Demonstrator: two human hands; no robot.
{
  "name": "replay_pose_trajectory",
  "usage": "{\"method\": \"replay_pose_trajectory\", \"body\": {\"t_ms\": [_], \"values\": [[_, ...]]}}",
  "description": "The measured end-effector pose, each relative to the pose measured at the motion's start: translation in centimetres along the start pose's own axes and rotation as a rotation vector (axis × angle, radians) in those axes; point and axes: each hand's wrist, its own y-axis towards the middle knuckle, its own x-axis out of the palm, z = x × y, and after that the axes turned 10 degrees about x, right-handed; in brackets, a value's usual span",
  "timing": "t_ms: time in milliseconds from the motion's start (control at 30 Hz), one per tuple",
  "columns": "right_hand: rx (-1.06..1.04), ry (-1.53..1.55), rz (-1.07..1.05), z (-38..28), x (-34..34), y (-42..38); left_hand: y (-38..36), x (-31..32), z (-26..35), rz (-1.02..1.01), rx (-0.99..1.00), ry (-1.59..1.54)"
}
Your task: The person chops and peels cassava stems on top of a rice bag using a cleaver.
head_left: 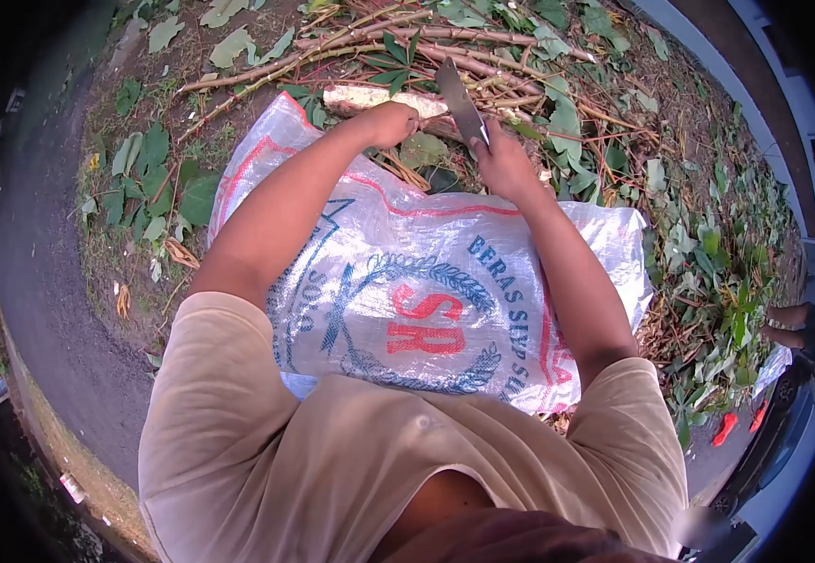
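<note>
My right hand [504,161] is wrapped round the handle of a large knife [462,101]. Its broad grey blade points up and to the left, its tip near the cut stems. My left hand [391,124] is closed, with its fingers at the near side of a short log [356,97]. The log's upper face is pale and its lower side brown. What the left fingers grip, if anything, is hidden. A white woven sack [436,244] with red and blue print lies spread out under my forearms, in front of my body.
Several long brown stems [511,70] lie piled beyond the log. Green leaves [150,169] litter the soil on both sides. A paved road [51,281] runs along the left. At the right edge are another person's feet [787,324], red items [726,429] and a dark vehicle [773,422].
</note>
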Motion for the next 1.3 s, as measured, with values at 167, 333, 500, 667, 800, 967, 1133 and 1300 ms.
{"method": "replay_pose_trajectory", "body": {"t_ms": [167,333,500,667,800,967,1133,1300], "values": [[0.014,0.197,0.13,-4.9,-4.0,-1.3,0.0,0.4,0.0,0.048,0.05,0.048],[-0.02,0.097,0.088,-4.0,-2.9,-1.1,0.7,1.1,-0.9,0.081,0.069,0.052],[0.039,-0.014,-0.12,0.6,0.3,0.6,0.1,0.3,0.9,0.058,0.017,-0.019],[0.011,0.005,-0.102,-0.1,-0.3,0.1,0.2,0.2,0.3,0.021,-0.026,0.029],[0.04,-0.033,-0.097,1.1,1.5,0.5,0.1,0.7,-1.1,-0.05,-0.076,-0.065],[0.058,-0.062,-0.133,-0.2,0.1,-0.2,-0.7,0.3,-0.7,0.008,-0.028,-0.096],[0.025,-0.041,-0.116,0.5,0.9,0.1,-1.3,-0.5,1.2,0.125,-0.005,-0.007],[0.019,-0.019,-0.123,0.3,0.7,-0.1,-1.6,-0.8,2.1,0.2,0.033,0.077]]}}
